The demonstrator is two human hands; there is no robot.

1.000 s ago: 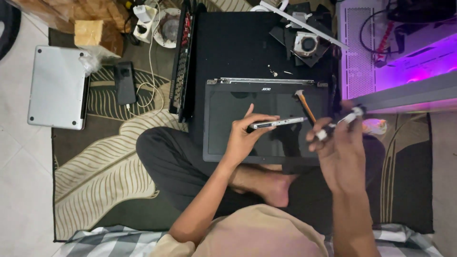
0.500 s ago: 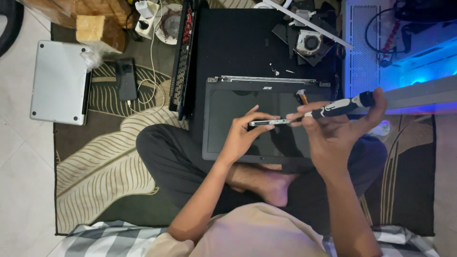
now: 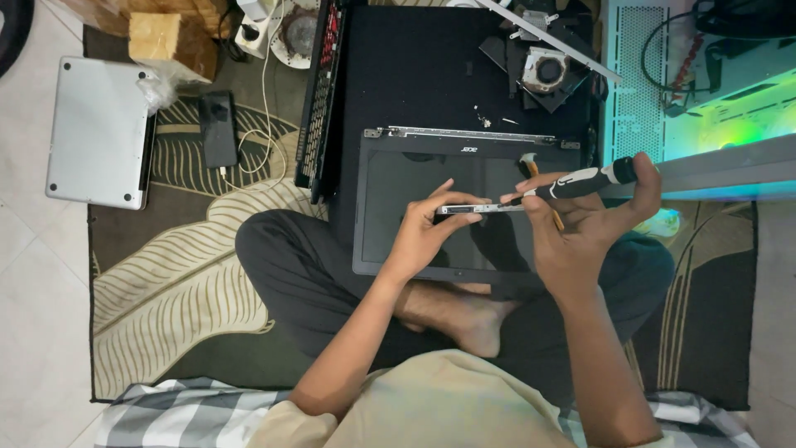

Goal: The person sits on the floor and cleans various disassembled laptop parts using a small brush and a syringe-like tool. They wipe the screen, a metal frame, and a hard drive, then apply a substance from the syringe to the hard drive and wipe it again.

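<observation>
Left hand (image 3: 423, 236) pinching a slim metal bracket (image 3: 477, 208) level, right hand (image 3: 580, 232) gripping a screwdriver (image 3: 572, 182), tip meeting the bracket's end, wrists hovering over the laptop lid (image 3: 398, 178)

We cannot make out the small loose parts (image 3: 489, 116) at twelve o'clock, the screwdriver (image 3: 572, 182) tip where it meets the metal bracket (image 3: 473, 209), or the fan assembly (image 3: 543, 66) cropped by the top edge.

Slim metal bracket (image 3: 468, 208) level — screwdriver (image 3: 572, 182) tip touching.
</observation>
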